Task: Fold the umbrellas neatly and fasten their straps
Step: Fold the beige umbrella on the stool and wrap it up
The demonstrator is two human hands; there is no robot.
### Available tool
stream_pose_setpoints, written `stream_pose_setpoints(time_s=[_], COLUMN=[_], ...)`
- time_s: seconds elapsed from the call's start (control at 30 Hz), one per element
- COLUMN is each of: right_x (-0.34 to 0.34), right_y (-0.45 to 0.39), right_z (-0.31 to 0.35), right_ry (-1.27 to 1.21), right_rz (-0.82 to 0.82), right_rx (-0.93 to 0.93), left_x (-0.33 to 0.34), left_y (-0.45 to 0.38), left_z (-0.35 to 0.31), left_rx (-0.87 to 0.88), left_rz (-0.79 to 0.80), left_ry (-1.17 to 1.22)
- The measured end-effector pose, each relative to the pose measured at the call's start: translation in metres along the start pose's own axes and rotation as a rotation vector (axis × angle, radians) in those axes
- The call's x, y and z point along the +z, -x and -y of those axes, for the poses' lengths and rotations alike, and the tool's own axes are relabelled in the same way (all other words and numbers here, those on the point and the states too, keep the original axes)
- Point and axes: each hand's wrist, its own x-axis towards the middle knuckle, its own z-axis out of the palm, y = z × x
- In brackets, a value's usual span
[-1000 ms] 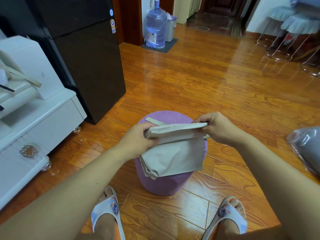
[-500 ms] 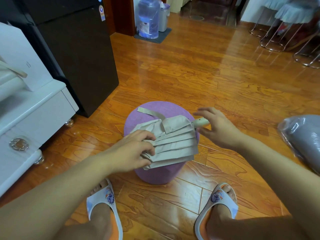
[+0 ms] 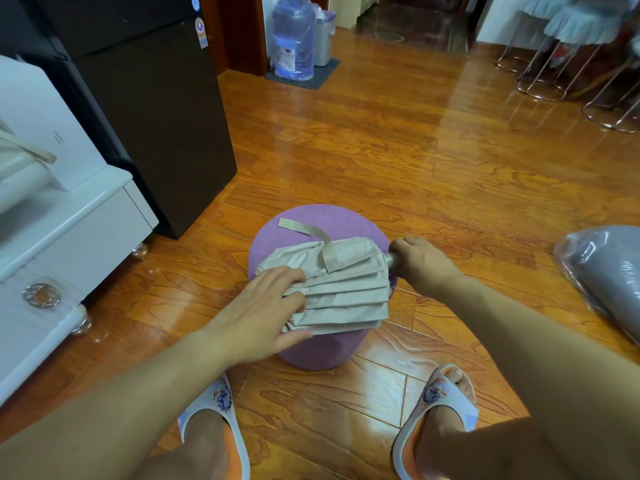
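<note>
Left hand (image 3: 258, 315) lies flat, fingers straight, pressing the near-left pleats of the beige folded fabric umbrella (image 3: 341, 289) on the round purple stool (image 3: 322, 351) — its beige strap (image 3: 308, 233) trails loose, unfastened. Right hand (image 3: 420, 263) curls round the umbrella's handle.

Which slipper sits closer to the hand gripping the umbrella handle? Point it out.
The right slipper, below the right hand that grips the umbrella handle. The left slipper sits across the purple stool, under the left forearm.

Glossy wooden floor (image 3: 398, 140), black fridge (image 3: 156, 109), white cabinet (image 3: 69, 230).
</note>
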Motion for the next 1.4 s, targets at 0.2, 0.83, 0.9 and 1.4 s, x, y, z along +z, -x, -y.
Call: stream_pose_setpoints(time_s=[0.2,0.83,0.9,1.4], right_x=[-0.013,-0.029,-0.027,-0.041], right_y=[0.021,0.033,0.032,0.001], right_z=[-0.007,-0.017,-0.016,0.085], right_ry=[-0.023,-0.848,-0.995,-0.006], right_rz=[0.057,0.355,0.323,0.131], right_rx=[-0.073,0.303,0.429,-0.154], left_x=[-0.009,-0.001,0.003,0.002], left_y=[-0.007,-0.05,-0.053,-0.039], left_z=[0.009,0.034,0.036,0.025], left_rx=[-0.225,-0.269,-0.294,-0.174], left_rz=[-0.11,0.147,0.172,0.12], left_ry=[0.309,0.067,0.124,-0.051])
